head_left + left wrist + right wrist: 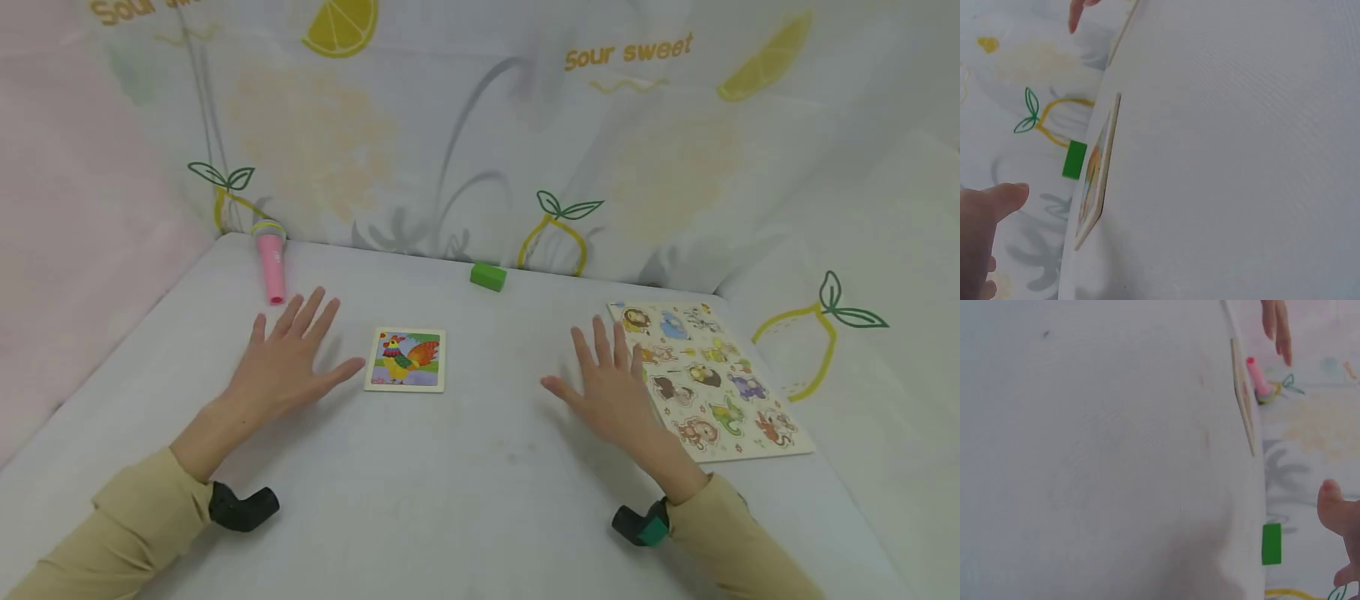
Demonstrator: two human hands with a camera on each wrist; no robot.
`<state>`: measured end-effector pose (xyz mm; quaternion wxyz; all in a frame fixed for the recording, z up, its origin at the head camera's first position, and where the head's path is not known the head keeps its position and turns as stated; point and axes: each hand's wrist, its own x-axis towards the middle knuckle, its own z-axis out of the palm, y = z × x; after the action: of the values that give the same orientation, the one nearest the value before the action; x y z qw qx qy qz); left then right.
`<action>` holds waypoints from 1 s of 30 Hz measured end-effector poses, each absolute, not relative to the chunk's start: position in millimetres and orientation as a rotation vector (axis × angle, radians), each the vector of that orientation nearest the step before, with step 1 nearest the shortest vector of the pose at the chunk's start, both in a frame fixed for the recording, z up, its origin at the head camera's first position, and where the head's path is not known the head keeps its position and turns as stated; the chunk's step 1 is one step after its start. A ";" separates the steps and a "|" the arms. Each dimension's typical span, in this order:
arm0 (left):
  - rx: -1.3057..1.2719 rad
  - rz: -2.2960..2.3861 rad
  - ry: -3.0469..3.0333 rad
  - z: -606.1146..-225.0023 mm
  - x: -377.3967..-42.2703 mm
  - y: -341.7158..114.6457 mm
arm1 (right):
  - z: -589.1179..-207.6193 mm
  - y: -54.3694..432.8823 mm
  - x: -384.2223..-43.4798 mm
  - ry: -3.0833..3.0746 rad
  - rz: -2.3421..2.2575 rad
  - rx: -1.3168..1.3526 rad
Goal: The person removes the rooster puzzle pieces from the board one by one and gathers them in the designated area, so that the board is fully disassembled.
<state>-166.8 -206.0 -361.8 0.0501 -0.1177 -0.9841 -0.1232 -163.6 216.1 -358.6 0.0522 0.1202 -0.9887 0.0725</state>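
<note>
flanking the left-facing rooster puzzle [406, 360], left hand [285, 367] and right hand [613, 398] spread, empty; cloth [555, 125] behind it reads "sour sweet".

White bench [450, 500]. Behind the bench: white fabric backdrop [442, 108], orange "Sour sweet" lettering [628, 52], yellow lemon slices [343, 27], outlined lemons [553, 243] with green leaves [582, 210]; print continues right of bench. Left of bench: pale pink backdrop section [75, 183]. Light's diffuse.

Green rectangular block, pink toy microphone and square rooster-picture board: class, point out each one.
Green rectangular block [488, 277]: head view, middle of its visible surface.
Pink toy microphone [273, 263]: head view, on the handle.
Square rooster-picture board [406, 361]: head view, on the printed rooster.
</note>
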 end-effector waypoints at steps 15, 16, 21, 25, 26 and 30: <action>-0.725 -0.807 -3.096 -383.9 -152.9 -191.7 | -363.9 141.2 -187.3 -2.925 0.728 0.668; -0.737 -0.828 -3.094 -386.1 -151.2 -191.5 | -366.0 134.2 -190.3 -2.916 0.771 0.694; -0.785 -0.831 -3.059 -396.4 -146.5 -192.0 | -377.0 94.6 -204.3 -2.868 0.924 0.800; -0.810 -0.770 -3.035 -402.1 -146.8 -191.4 | -381.7 65.2 -216.3 -2.845 0.969 0.873; -0.820 -0.761 -3.024 -403.3 -146.8 -191.2 | -383.2 58.5 -220.1 -2.847 0.967 0.886; -0.850 -0.731 -2.988 -404.9 -146.5 -190.3 | -386.6 35.7 -234.7 -2.890 0.928 0.924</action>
<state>-146.5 -190.3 -404.9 -0.0249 -0.2661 -0.9360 -0.2289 -234.7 35.7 -386.6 -0.0157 0.2912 -0.9107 0.2924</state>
